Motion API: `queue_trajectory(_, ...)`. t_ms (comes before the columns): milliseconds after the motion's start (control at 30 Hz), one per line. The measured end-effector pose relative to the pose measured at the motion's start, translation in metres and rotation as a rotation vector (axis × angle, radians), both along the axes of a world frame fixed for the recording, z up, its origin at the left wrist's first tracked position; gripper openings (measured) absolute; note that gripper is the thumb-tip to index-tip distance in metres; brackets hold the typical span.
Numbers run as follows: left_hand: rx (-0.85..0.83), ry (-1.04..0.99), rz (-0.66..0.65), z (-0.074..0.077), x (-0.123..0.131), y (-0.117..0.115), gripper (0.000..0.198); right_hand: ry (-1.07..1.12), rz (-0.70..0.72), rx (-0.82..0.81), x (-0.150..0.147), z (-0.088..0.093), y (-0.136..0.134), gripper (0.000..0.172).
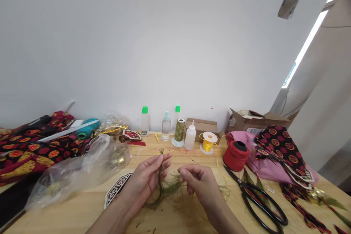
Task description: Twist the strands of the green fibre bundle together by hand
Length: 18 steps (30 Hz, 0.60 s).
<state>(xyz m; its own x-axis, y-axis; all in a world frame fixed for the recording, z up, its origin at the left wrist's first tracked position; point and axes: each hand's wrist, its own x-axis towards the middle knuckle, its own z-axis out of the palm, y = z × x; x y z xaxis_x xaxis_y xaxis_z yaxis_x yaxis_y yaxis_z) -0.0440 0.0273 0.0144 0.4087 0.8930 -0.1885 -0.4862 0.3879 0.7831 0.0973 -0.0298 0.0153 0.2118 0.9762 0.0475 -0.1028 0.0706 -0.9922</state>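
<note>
My left hand (149, 173) pinches a bundle of dark green threads (160, 186) between thumb and fingers. The short upper ends poke out above the thumb, and the long ends hang down to the table. To its right, my right hand (197, 181) is closed in a pinch near fine, loose green strands (174, 186); a strand seems to be between the fingertips, though it is too thin to make out surely. Beside my right forearm lie large black scissors (257, 197), blades pointing up and left. An embroidered patch (118, 189) with a white pattern is partly covered by my left wrist.
Along the wall stand a green thread spool (180, 130), a white squeeze bottle (190, 137), a spray bottle (166, 128) and a yellow cord spool (207, 143). A red thread cone (236, 156) is at right. Plastic bags (82, 168) and patterned fabric (35, 146) fill the left.
</note>
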Motion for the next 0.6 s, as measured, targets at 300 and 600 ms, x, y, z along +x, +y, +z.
queue_trajectory(300,0.023,-0.012,-0.023,-0.004,0.009,-0.007,0.006,0.125,-0.068,0.055,0.0,-0.01,0.007,0.027)
queue_trajectory(600,0.02,0.003,0.369,-0.005,0.008,-0.003,0.009,0.23,-0.243,0.06,-0.004,-0.011,0.009,0.025)
